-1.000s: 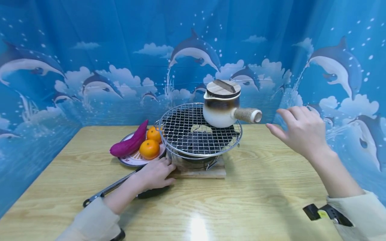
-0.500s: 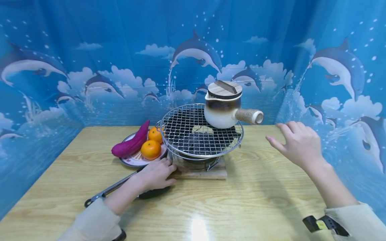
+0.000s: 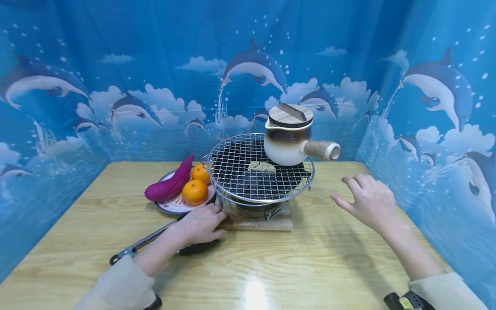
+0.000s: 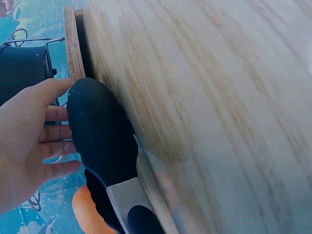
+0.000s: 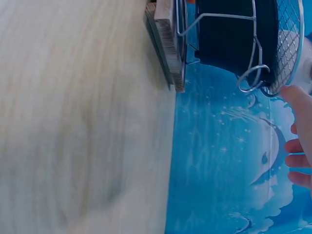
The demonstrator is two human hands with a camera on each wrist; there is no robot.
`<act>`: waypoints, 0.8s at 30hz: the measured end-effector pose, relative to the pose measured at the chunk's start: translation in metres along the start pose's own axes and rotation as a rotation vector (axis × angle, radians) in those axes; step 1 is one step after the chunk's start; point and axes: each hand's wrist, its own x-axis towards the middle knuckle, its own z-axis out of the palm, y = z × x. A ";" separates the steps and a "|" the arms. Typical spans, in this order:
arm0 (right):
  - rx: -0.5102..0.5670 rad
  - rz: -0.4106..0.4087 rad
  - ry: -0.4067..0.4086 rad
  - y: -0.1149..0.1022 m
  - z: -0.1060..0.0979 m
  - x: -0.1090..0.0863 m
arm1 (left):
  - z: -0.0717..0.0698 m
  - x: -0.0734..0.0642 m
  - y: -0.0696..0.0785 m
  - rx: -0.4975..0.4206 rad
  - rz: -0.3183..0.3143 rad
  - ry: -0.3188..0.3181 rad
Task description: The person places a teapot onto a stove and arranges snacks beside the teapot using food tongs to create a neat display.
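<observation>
My left hand [image 3: 201, 224] is at the front left corner of the wooden board [image 3: 259, 223], over a pair of black-headed tongs [image 3: 199, 248] lying on the table. In the left wrist view its relaxed fingers [image 4: 57, 132] and thumb are right at the edge of the tongs' scalloped black head [image 4: 100, 131]. My right hand [image 3: 368, 201] hovers empty to the right of the grill stove, fingers loosely bent. On the stove's round wire grate [image 3: 248, 172] sits a brown-and-white teapot [image 3: 286, 144], wooden lid on, its wrapped side handle pointing right toward that hand.
Left of the stove, a plate [image 3: 172, 210] holds a purple sweet potato [image 3: 170, 185] and two oranges [image 3: 195, 192], close to the stove's side. The tabletop [image 3: 310, 267] ends at a blue dolphin curtain [image 3: 186, 64] behind and to the right.
My right hand has moved down and slightly left, lower over the right side of the table. The left hand stays beside the tongs, and the teapot has not moved on the grate.
</observation>
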 end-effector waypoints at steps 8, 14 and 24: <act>0.192 -0.040 -0.210 -0.022 0.012 -0.014 | 0.002 -0.003 -0.002 -0.021 -0.006 0.033; 0.242 -0.062 -0.344 -0.041 0.022 -0.015 | 0.001 -0.005 -0.005 -0.068 -0.038 0.019; 0.294 -0.174 -0.317 -0.063 0.044 -0.012 | -0.008 -0.015 -0.009 -0.106 -0.157 -0.053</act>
